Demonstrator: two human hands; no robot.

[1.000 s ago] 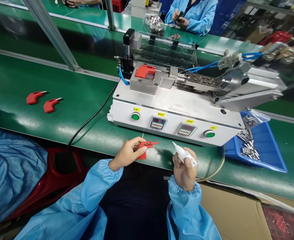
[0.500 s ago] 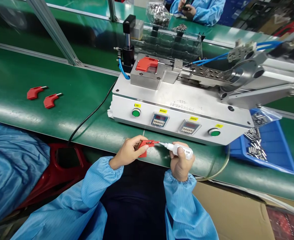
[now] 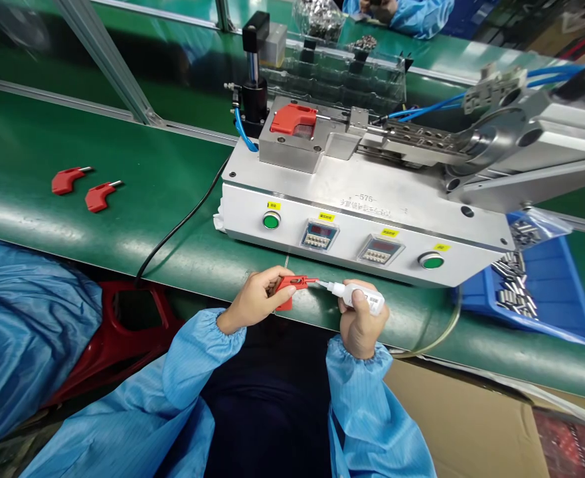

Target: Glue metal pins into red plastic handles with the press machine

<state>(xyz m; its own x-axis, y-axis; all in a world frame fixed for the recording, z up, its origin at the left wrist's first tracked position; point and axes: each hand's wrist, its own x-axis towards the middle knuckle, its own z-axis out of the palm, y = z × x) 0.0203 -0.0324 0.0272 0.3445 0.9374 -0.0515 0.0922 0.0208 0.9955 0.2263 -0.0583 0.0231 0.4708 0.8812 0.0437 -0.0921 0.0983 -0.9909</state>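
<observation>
Near the front edge of the green bench, my left hand (image 3: 257, 299) is closed on a red plastic handle (image 3: 292, 285), whose thin end points right. My right hand (image 3: 362, 325) grips a white glue bottle (image 3: 364, 297) lying on its side. The bottle's narrow nozzle meets the thin end of the red piece; whether they touch or any liquid comes out is too small to tell. Another red handle (image 3: 295, 119) sits in the metal block of the machine, in line with a thin metal rod.
The white machine (image 3: 352, 199) with green buttons stands just beyond my hands. To its right is a blue bin (image 3: 566, 305) of metal sleeves. Two red handles with metal tips (image 3: 68, 179) lie at left. A black cable (image 3: 182, 226) crosses the bench. A co-worker's sleeve (image 3: 421, 16) shows at the back.
The view has shifted slightly, so the machine and bin appear a little further right. Both hands keep their grip, with the nozzle still at the thin end of the red handle.
</observation>
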